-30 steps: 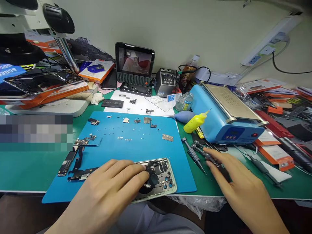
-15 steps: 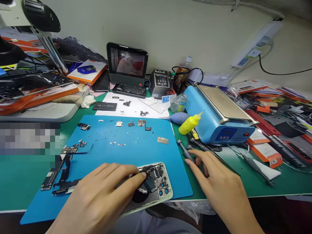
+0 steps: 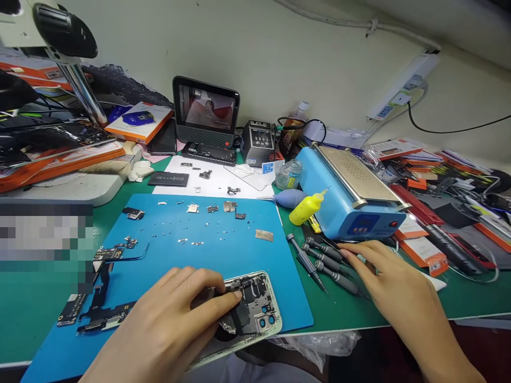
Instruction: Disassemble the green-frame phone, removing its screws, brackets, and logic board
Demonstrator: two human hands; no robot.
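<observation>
My left hand (image 3: 171, 314) is closed over an opened phone housing (image 3: 275, 298) at the front of the blue mat. Its thumb and fingers press on the black flex cable and brackets inside, and the palm hides the housing's left half. Beyond the mat's right edge, my right hand (image 3: 393, 276) has thumb and forefinger pinched on slim dark tweezers (image 3: 324, 243), mostly hidden by the hand. Just left of that hand, several grey screwdrivers (image 3: 306, 260) lie side by side on the green bench.
Tiny screws and metal shields lie over the blue mat (image 3: 179, 266). Logic board parts (image 3: 107, 254) are at its left. A blue air blower (image 3: 289, 198), yellow bottle (image 3: 305, 208) and blue heating machine (image 3: 335, 213) stand at the back right.
My right hand has moved right, from the grey screwdrivers to the tweezers, leaving the screwdrivers in plain view. My left hand stays on the phone housing. The view has shifted slightly.
</observation>
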